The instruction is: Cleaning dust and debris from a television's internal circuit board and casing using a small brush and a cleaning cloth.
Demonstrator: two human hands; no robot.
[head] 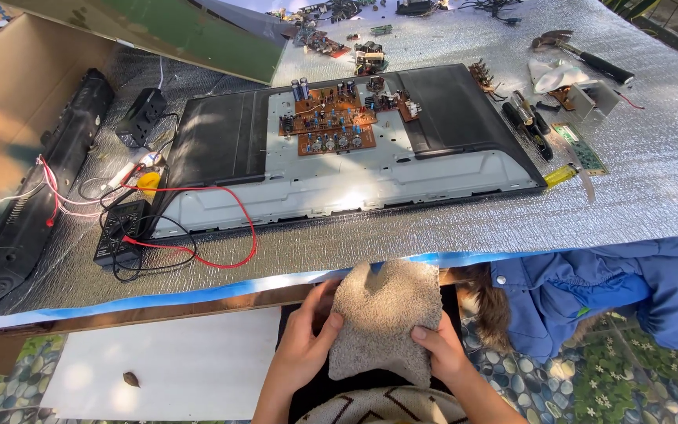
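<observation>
A beige fuzzy cloth (384, 314) is held below the table's near edge by both hands. My left hand (305, 339) grips its left side with the thumb on top. My right hand (442, 346) pinches its lower right edge. Under the cloth lies a black flat surface (308, 389). On the table above lies an opened flat-screen television (355, 177), back side up, with brown circuit boards (328, 119) exposed on its grey metal panel.
A black multimeter (118, 229) with red and black leads sits left of the television. A long black speaker bar (37, 196) lies in a cardboard box. Pliers (529, 126), a yellow-handled screwdriver (563, 174), a hammer (582, 53) and loose parts lie at right. Blue clothing (582, 290) hangs at right.
</observation>
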